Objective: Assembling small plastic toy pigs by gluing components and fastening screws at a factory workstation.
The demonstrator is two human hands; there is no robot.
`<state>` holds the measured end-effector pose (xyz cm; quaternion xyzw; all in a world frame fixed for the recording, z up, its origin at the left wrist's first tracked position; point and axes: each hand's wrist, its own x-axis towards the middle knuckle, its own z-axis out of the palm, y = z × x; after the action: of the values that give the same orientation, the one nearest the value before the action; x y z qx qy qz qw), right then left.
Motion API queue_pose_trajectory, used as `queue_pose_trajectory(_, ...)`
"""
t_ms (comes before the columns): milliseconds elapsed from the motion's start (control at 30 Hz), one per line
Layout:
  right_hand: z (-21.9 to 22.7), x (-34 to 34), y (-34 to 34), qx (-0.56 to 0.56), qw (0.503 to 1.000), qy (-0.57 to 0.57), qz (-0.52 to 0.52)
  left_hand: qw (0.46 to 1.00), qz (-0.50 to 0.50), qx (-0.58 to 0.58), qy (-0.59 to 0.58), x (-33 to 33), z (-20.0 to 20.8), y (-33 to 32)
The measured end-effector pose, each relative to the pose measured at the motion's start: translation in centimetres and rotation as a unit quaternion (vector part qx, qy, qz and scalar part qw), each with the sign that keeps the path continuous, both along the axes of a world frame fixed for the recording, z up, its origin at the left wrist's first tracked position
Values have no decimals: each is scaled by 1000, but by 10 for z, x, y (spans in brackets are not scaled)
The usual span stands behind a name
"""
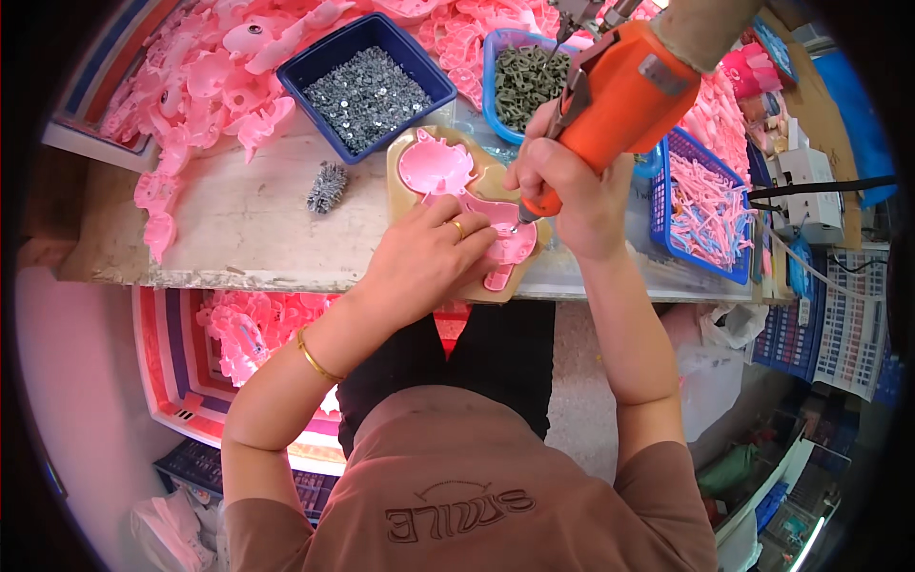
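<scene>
My right hand (577, 186) is wrapped around an orange, pistol-thick power screwdriver (620, 100), its metal tip angled down at the lower part of a glossy pink plastic shell (491, 212). My left hand (429, 243) lies across that shell, fingers stretched along its near-left side; their tips are partly hidden, so I can't tell whether they pinch it or only press.

The shell sits hollow side up in a tan, shaped block (493, 178) near the table's front edge. I judge the work on it to be under way and unfinished, with the tip down at it; how many screws are seated I can't make out. The heaped pink shells (205, 86) suggest plenty remains.

Its long axis runs slantwise: the round, bowl-like end points away and to my left, the small foot-like end toward me and right.

Beyond lie a spiky grey clump of screws (327, 188), a dark blue square bin (329, 42) of small metal screws, a light blue tub of dark green pieces (529, 86) and a blue basket (701, 264) of slim pink and blue pieces.
</scene>
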<state>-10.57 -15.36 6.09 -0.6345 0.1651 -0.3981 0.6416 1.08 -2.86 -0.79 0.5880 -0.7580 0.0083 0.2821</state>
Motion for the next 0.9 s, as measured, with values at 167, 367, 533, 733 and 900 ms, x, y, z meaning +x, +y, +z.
queue_pose_trajectory(167,-3,1,6,-67,996,27,-52,1000,9,7,4,-2,-2,1)
queue_pose_trajectory(367,-16,6,14,-89,990,3,-106,1000,10,-13,3,-3,-3,4)
queue_pose_trajectory(533,-2,6,7,-79,997,10,-7,995,47,-65,55,4,3,13)
queue_pose_trajectory(733,43,14,3,-140,987,24,73,968,149,-111,171,33,14,32)
queue_pose_trajectory(900,56,31,-11,-514,840,171,-19,964,170,-98,180,37,2,46)
